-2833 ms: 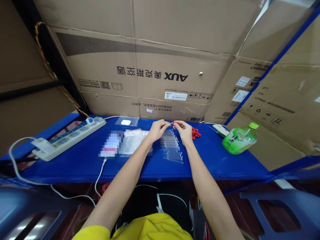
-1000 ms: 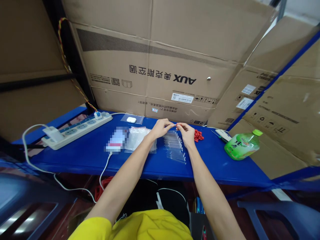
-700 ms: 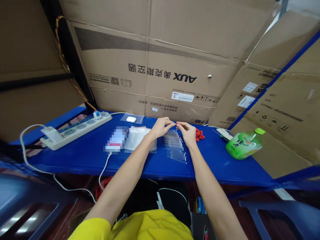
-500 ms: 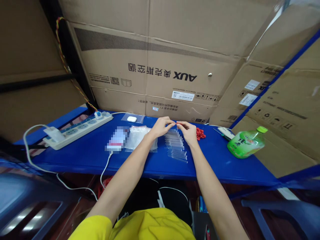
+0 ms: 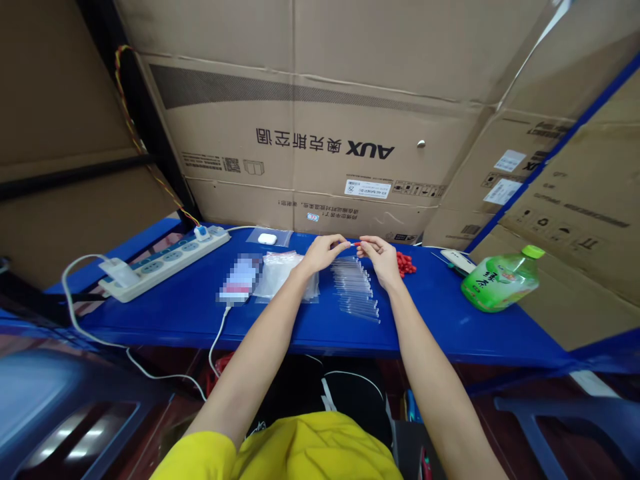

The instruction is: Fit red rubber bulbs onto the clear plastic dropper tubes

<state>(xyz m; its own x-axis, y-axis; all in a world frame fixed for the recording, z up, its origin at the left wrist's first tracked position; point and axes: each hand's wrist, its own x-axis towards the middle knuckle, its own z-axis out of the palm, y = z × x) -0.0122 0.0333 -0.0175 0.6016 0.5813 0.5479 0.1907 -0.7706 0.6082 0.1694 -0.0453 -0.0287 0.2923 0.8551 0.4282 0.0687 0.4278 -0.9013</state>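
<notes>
My right hand (image 5: 379, 259): thumb and finger pinched on one red piece (image 5: 357, 244), held between my hands. My left hand (image 5: 323, 255): fingertips just beside the piece; too small to tell whether they grip anything. Clear tubes (image 5: 356, 291): many, lying crosswise, on my side of both hands. Red pile (image 5: 407, 264): just right of my right hand, the nearer one. Bags (image 5: 279, 275): flat on the desk (image 5: 443, 303), left of the tubes.

A small red piece (image 5: 357, 244) was held; slender clear tubes (image 5: 356, 287) were laid side by side at its six o'clock, loose red pieces (image 5: 406, 265) heaped toward four.
</notes>
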